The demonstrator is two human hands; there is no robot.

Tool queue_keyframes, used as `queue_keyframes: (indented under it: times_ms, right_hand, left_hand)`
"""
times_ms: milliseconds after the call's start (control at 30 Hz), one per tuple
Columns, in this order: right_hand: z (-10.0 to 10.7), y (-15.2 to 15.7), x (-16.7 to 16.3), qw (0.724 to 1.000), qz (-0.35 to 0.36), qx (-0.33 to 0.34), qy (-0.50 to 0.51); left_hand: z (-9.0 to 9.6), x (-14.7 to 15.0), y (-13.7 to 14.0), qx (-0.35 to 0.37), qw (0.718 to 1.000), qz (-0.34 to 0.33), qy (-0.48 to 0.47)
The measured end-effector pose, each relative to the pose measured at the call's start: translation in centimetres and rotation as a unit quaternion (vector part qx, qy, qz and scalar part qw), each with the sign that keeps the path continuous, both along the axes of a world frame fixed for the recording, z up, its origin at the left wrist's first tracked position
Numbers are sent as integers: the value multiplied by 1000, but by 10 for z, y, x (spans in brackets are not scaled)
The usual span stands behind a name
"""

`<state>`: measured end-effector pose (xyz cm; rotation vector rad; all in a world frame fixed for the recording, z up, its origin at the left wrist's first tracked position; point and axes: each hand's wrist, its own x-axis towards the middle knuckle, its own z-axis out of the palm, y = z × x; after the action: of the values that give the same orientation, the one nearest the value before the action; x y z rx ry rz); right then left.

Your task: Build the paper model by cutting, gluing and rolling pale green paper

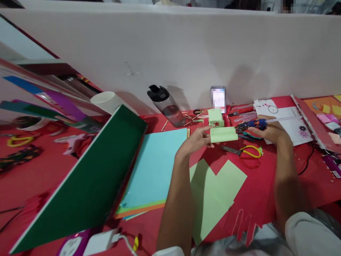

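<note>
My left hand (198, 138) is closed on the left end of a folded light green paper (223, 135), held up above the red table. In my right hand (270, 129) is a blue hot glue gun (252, 124), a clear glue stick (286, 119) jutting from its back. Its front end points left, at the paper's right edge; whether it touches cannot be told. Just behind the paper stands a small light green box (215, 117) with a red star. Below lie scissors (241, 152) with yellow and red handles, and a cut light green sheet (213, 192).
A stack of coloured paper (157, 163) lies left of my left arm, beside a leaning green board (87, 181). Further back are a dark-lidded bottle (167, 106), a phone (218, 99) and small sticks (165, 125). A white partition (173, 46) closes off the back.
</note>
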<state>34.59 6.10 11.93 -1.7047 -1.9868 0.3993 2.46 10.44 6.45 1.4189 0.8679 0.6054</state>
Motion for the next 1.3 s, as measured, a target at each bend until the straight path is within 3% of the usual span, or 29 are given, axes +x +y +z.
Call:
queue_keyframes:
  times_ms: [667, 1300]
  right_hand:
    - [7, -2, -7, 999, 21, -33, -5]
    - [-1, 3, -8, 999, 34, -38, -14]
  left_hand:
    - [-2, 0, 1, 9, 1000, 2, -5]
    - [-3, 2, 1, 10, 1000, -4, -1]
